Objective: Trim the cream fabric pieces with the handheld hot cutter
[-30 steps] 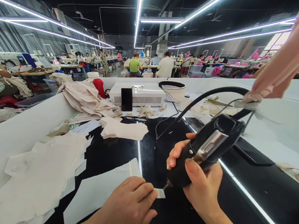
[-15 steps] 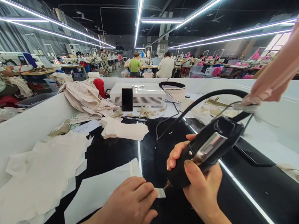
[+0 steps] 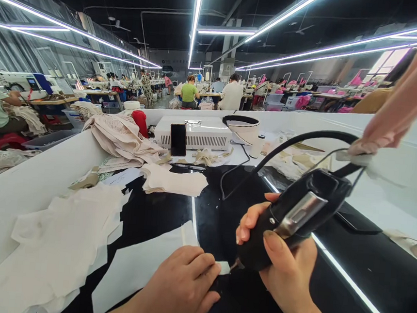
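Over the glossy black worktable (image 3: 347,280), my right hand (image 3: 286,265) grips the corded hand tool (image 3: 294,215), fingers wrapped tight; my left hand's (image 3: 178,290) fingers press flat on a small white strip (image 3: 223,267).

A black tabletop (image 3: 152,215) lies open between the scattered pieces, with its widest bare stretch to the right of the right hand (image 3: 286,270), running toward the white wall (image 3: 392,182) of the bench. The left hand (image 3: 182,290) presses a small white strip (image 3: 223,267) at the front edge, and the black hand tool (image 3: 291,217) meets it there, closing that spot. A cable (image 3: 305,136) arcs up from the tool and crosses the space above the middle of the table. To the left, a heap of pale cut fabric (image 3: 62,241) blocks the way. Farther back, a white machine (image 3: 196,131) and piled cloth (image 3: 118,139) fill the far end.
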`<state>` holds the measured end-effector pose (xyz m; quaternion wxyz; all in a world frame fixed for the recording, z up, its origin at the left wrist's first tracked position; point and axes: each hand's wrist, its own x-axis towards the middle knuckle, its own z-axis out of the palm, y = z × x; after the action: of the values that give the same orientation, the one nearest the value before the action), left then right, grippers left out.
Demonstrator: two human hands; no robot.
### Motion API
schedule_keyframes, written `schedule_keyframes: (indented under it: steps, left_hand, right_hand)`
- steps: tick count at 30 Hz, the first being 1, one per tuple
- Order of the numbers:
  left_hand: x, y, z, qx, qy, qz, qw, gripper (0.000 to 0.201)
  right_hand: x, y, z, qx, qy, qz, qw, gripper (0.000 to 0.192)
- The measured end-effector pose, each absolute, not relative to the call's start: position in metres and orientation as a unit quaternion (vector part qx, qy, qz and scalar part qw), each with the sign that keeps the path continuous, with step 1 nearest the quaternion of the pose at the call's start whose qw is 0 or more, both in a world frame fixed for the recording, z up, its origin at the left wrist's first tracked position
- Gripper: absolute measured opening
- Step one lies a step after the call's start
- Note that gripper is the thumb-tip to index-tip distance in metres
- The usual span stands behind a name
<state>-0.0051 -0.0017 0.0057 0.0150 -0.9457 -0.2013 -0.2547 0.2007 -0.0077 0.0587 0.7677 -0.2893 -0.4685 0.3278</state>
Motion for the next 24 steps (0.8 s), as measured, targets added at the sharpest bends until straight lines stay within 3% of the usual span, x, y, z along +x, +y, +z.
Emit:
schedule_keyframes:
  steps: [8, 15, 24]
  left_hand:
    - [-0.002, 0.007, -0.012, -0.941, -0.187, -0.276, 0.059, 0.027]
    - [0.004, 0.012, -0.028, -0.947, -0.187, -0.243, 0.098, 0.03]
    - [0.007, 0.01, -0.022, -0.944, -0.188, -0.254, 0.096, 0.019]
  right_hand:
    - [0.202, -0.007, 0.054, -0.311, -0.482, 0.307, 0.759, 0.029]
    - [0.205, -0.004, 0.052, -0.313, -0.49, 0.296, 0.758, 0.03]
    - [0.208, -0.001, 0.055, -0.315, -0.483, 0.3, 0.76, 0.031]
